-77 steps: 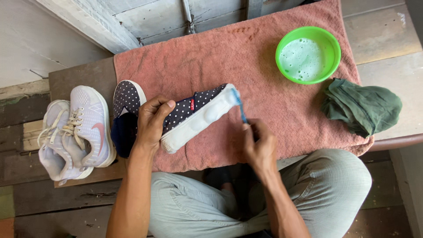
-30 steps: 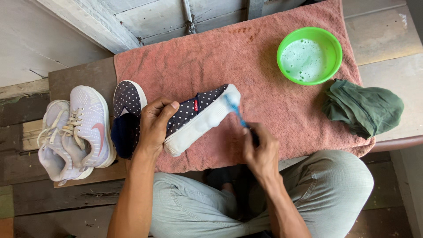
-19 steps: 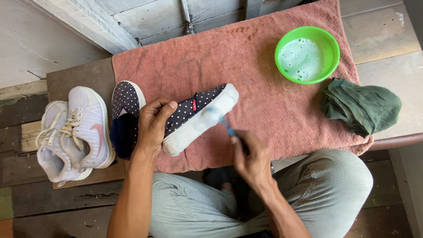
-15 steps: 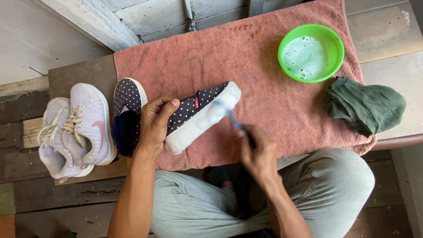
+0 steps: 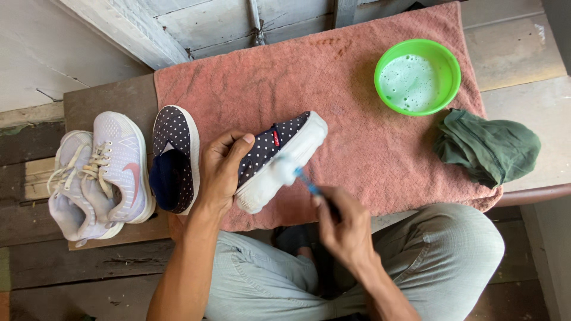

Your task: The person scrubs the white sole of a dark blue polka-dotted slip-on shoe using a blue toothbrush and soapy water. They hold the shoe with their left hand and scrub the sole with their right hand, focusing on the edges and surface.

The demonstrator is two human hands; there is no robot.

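Observation:
My left hand (image 5: 219, 172) grips a navy polka-dot shoe (image 5: 279, 156) tipped on its side, white sole facing me, over a pink towel (image 5: 333, 95). My right hand (image 5: 342, 226) holds a blue toothbrush (image 5: 303, 181) whose head rests against the white sole near its middle. The matching polka-dot shoe (image 5: 174, 159) lies flat on the towel just left of my left hand.
A pair of pale grey sneakers (image 5: 101, 175) sits on the wooden board at the left. A green bowl (image 5: 417, 77) of soapy water stands at the towel's far right. A crumpled dark green cloth (image 5: 488, 148) lies beside it. My knees are below.
The brush has moved along the sole, from near the toe end back toward its middle, in back-and-forth strokes. My left hand still holds the shoe in the same spot.

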